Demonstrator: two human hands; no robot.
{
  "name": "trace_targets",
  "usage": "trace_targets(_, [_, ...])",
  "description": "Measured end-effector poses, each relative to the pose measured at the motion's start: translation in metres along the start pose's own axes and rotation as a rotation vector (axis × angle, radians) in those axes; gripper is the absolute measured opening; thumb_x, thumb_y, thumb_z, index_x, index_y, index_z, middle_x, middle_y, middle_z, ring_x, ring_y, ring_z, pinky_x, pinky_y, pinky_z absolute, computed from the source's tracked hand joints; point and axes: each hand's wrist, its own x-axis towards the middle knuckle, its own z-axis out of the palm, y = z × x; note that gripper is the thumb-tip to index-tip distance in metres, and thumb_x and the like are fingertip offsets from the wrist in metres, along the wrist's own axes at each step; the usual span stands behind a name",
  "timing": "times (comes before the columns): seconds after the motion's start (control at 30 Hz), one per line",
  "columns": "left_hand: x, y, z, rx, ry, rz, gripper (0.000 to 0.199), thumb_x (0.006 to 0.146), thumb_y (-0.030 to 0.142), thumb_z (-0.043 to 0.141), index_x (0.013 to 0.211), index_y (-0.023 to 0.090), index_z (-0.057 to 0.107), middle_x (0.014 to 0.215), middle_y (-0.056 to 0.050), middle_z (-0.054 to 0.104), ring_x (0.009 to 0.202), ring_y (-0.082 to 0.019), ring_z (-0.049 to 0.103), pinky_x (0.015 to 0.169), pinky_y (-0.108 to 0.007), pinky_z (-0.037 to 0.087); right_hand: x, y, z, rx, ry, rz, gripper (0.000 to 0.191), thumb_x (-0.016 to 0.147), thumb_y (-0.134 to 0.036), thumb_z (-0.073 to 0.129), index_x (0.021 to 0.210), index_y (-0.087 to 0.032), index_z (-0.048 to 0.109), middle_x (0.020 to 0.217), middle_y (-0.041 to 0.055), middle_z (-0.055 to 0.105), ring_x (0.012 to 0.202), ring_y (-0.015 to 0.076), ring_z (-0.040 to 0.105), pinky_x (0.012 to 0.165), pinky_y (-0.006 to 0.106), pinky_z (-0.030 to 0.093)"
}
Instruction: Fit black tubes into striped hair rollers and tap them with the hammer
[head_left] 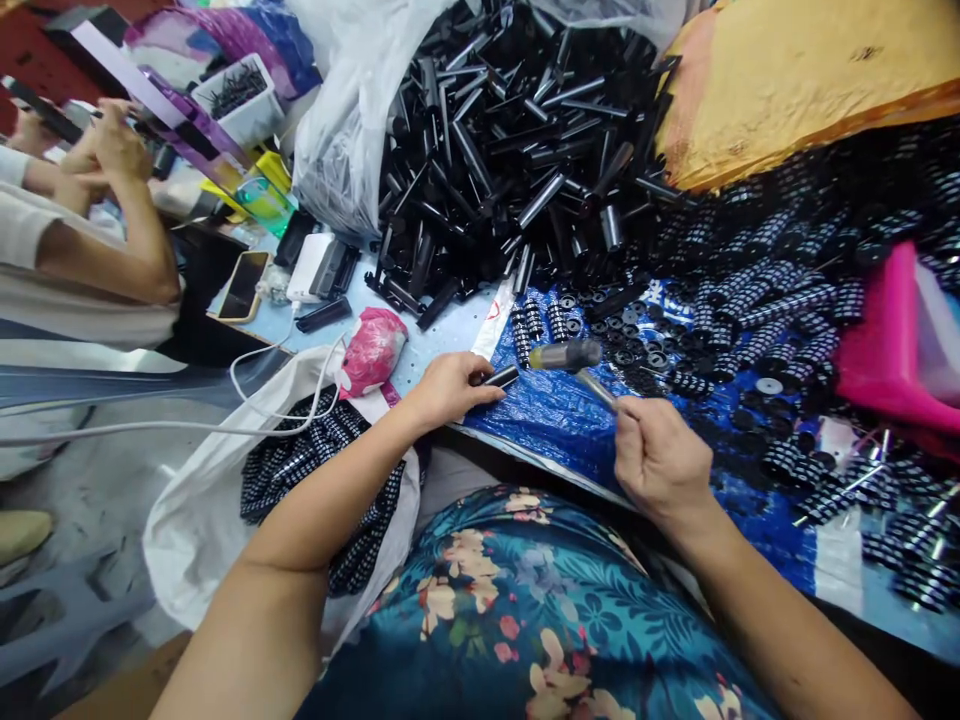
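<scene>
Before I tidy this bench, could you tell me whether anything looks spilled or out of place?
Yes. The black tubes have spilled out of the clear plastic bag into a loose heap across the blue tarp. A smartphone lies near the table edge. The left hand holds one small black tube; the right hand holds a hammer.

A blue tarp (555,415) covers the near part of the worktable, with pale blue tabletop (442,335) showing beside it. A great heap of black tubes (510,150) spills from a clear plastic bag (337,130) at the back. To the right lies a sheet of brown paper (795,80), and a pink plastic bin (892,340) sits at the edge. On the left a white sack (187,530) slumps on the grey floor (82,520), a white cable (150,428) trailing over it. A co-worker's arm (127,240) leans near a phone (244,285).
</scene>
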Motion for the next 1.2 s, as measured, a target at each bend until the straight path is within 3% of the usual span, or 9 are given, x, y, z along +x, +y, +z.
trace_targets(0.2, [0.011,0.002,0.002,-0.109,-0.079,-0.053,0.024,0.068,0.035,0.081,0.069,0.019,0.064,0.056,0.006,0.049,0.054,-0.012,0.042,0.056,-0.026,0.026,0.029,-0.014,0.006,-0.133,-0.243,-0.024,0.024,0.101,-0.03,0.046,0.101,-0.021,0.068,0.074,0.0054,0.062,0.067,0.0192,0.058,0.064,0.031,0.045])
trace_targets(0.37, [0.025,-0.001,-0.004,-0.064,-0.17,-0.048,0.029,0.06,0.031,0.085,0.062,0.019,0.058,0.055,0.005,0.05,0.055,-0.012,0.041,0.057,-0.027,0.026,0.022,-0.024,0.008,0.114,-0.077,-0.198,0.027,0.1,-0.025,0.046,0.122,-0.02,0.063,0.093,0.0086,0.072,0.08,0.0198,0.065,0.075,0.031,0.05])
trace_targets(0.57, [0.036,0.004,-0.002,-0.027,-0.174,-0.014,0.031,0.058,0.026,0.083,0.058,0.02,0.053,0.051,0.006,0.048,0.05,-0.01,0.036,0.052,-0.027,0.022,0.013,-0.031,0.02,0.085,-0.307,-0.258,0.021,0.098,-0.026,0.053,0.109,-0.02,0.07,0.072,0.004,0.065,0.064,0.0172,0.06,0.062,0.03,0.047])
trace_targets(0.67, [0.014,0.006,-0.029,-0.015,-0.206,-0.008,0.024,0.059,0.023,0.081,0.058,0.02,0.057,0.052,0.004,0.051,0.049,-0.01,0.037,0.049,-0.026,0.024,0.007,-0.018,0.011,0.173,-0.247,-0.226,0.023,0.097,-0.024,0.054,0.115,-0.02,0.068,0.081,0.0054,0.07,0.07,0.0172,0.063,0.067,0.029,0.051])
trace_targets(0.77, [-0.027,-0.001,-0.077,-0.124,-0.432,-0.04,0.025,0.051,0.03,0.089,0.058,0.024,0.066,0.051,0.003,0.055,0.046,-0.013,0.046,0.045,-0.025,0.031,-0.002,0.005,-0.002,0.12,-0.204,-0.174,0.021,0.096,-0.025,0.059,0.114,-0.022,0.069,0.089,0.0056,0.073,0.076,0.018,0.067,0.074,0.03,0.053])
trace_targets(0.83, [-0.049,-0.006,-0.101,-0.154,-0.341,-0.058,0.032,0.042,0.036,0.093,0.06,0.026,0.069,0.051,0.003,0.056,0.046,-0.015,0.049,0.045,-0.026,0.036,-0.007,0.02,-0.004,0.042,-0.195,-0.15,0.016,0.094,-0.027,0.064,0.108,-0.022,0.071,0.092,0.0055,0.074,0.079,0.0191,0.068,0.076,0.032,0.053])
trace_targets(0.93, [-0.05,-0.007,-0.105,0.009,-0.086,-0.016,0.025,0.057,0.038,0.088,0.069,0.024,0.071,0.063,-0.001,0.061,0.06,-0.018,0.056,0.058,-0.029,0.044,-0.008,0.028,0.002,-0.003,-0.222,-0.117,0.016,0.092,-0.034,0.068,0.1,-0.021,0.072,0.093,0.0072,0.074,0.082,0.0212,0.067,0.076,0.034,0.053])
trace_targets(1.07, [0.004,-0.005,-0.077,0.323,0.34,0.03,0.022,0.075,0.025,0.073,0.063,0.021,0.055,0.076,-0.007,0.054,0.091,-0.027,0.053,0.083,-0.035,0.043,0.005,0.013,0.008,0.024,-0.274,-0.08,0.025,0.092,-0.041,0.066,0.104,-0.02,0.072,0.101,0.0112,0.073,0.092,0.0245,0.066,0.083,0.039,0.053])
trace_targets(1.2, [0.052,-0.005,-0.06,0.324,0.399,0.055,0.04,0.075,0.01,0.067,0.055,0.022,0.034,0.065,-0.002,0.033,0.092,-0.026,0.046,0.087,-0.034,0.038,0.01,0.013,-0.003,0.087,-0.31,-0.005,0.021,0.096,-0.037,0.06,0.103,-0.022,0.072,0.102,0.0101,0.074,0.093,0.0234,0.067,0.083,0.039,0.051])
